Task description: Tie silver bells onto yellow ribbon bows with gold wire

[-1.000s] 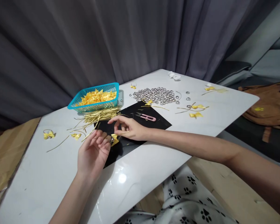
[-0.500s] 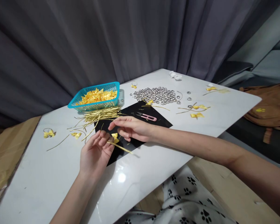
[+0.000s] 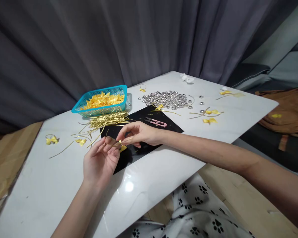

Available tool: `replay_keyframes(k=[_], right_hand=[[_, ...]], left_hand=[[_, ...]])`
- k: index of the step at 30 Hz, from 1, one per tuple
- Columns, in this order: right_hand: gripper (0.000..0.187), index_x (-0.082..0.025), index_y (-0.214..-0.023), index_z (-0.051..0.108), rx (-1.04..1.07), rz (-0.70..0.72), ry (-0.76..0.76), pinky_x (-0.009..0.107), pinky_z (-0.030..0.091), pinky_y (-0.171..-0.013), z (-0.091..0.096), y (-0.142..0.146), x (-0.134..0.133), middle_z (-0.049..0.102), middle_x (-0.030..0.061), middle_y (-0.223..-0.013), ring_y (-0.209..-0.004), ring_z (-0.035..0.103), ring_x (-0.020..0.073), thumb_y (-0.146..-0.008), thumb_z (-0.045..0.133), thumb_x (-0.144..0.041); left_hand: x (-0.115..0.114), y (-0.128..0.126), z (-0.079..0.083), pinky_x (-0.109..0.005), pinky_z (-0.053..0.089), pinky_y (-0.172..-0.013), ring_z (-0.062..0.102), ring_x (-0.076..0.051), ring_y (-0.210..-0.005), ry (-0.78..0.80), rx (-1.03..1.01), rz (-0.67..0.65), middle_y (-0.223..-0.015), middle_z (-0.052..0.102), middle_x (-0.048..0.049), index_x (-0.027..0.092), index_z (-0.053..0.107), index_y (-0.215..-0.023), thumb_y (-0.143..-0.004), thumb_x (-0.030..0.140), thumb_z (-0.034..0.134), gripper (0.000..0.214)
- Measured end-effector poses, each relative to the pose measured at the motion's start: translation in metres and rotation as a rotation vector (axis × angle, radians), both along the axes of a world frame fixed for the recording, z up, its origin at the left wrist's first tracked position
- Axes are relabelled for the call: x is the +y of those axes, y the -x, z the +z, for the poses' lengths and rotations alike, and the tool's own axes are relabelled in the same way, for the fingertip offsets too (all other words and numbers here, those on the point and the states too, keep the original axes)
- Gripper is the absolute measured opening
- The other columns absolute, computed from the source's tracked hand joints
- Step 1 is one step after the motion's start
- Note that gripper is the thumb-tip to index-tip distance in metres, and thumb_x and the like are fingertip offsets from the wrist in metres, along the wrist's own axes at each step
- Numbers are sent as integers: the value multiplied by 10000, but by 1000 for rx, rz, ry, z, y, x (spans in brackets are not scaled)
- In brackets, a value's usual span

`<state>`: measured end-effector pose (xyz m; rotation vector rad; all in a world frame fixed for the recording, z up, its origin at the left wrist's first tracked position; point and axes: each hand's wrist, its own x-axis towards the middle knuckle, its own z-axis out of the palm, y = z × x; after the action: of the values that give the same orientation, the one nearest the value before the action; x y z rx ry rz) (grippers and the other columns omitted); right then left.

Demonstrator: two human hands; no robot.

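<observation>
My left hand (image 3: 100, 162) hovers over the near corner of a black sheet (image 3: 139, 132) and pinches a small yellow ribbon bow (image 3: 122, 147) at its fingertips. My right hand (image 3: 136, 134) meets it from the right, its fingers pinched on a thin gold wire tie at the bow. Both hands are closed in a pinch just above the sheet. A pile of gold wire ties (image 3: 105, 120) lies just beyond the hands. Pink thread snips (image 3: 156, 122) rest on the sheet behind my right hand.
A teal basket (image 3: 100, 100) of yellow bows stands at the back left of the white table (image 3: 52, 191). A heap of silver bells (image 3: 167, 99) lies at the back centre. Loose bows and ties are scattered left and right. A brown bag (image 3: 285, 114) lies off the table's right edge.
The gold tie that stuck out to the right from the bow half a second ago is now drawn in between my right fingers. My right hand went from fingers extended to a pinch at the bow.
</observation>
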<state>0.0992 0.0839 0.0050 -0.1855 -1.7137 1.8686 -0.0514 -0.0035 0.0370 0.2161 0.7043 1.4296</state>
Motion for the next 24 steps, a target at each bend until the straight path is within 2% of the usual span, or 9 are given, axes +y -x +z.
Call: replay_keyframes(k=[5,9,15,19,24], right_hand=[[194,-122,-861,663,-63,6,23,126,352,-381,1,0,-1,621,-26,-705,-485,444,17,-739,719,-262],[157,-134,-799,626,-10,1,179,128,312,-348,4,2,-7,503,-88,-524,-385,382,12,-758,700,-267],[87,-144,-799,574,88,47,493,132,324,-350,10,6,-15,652,-35,-805,-397,426,-4,-828,632,-202],[72,-138,-829,603,79,74,631,130,283,-328,9,9,-18,590,-53,-678,-349,366,-7,-872,584,-192],[208,-106,-739,607,62,101,692,110,232,-324,11,9,-20,497,-60,-579,-338,262,-19,-903,535,-211]], left_hand=[[0,1,-2,-150,447,-452,431,-54,-452,-18,40,28,-551,417,20,128,512,-647,-861,74,368,264],[0,0,-3,-161,449,-454,438,-73,-474,-23,53,-39,-530,400,27,138,508,-642,-841,95,426,220],[-2,-2,-4,-171,427,-423,424,-74,-461,-48,105,-125,-516,383,36,146,503,-593,-788,118,521,199],[-3,-6,-3,-153,399,-388,380,-54,-421,-40,86,-140,-498,370,47,139,499,-578,-831,125,502,253],[-3,-10,-3,-136,370,-356,364,-39,-376,28,87,-113,-478,365,62,136,527,-642,-895,140,440,268]])
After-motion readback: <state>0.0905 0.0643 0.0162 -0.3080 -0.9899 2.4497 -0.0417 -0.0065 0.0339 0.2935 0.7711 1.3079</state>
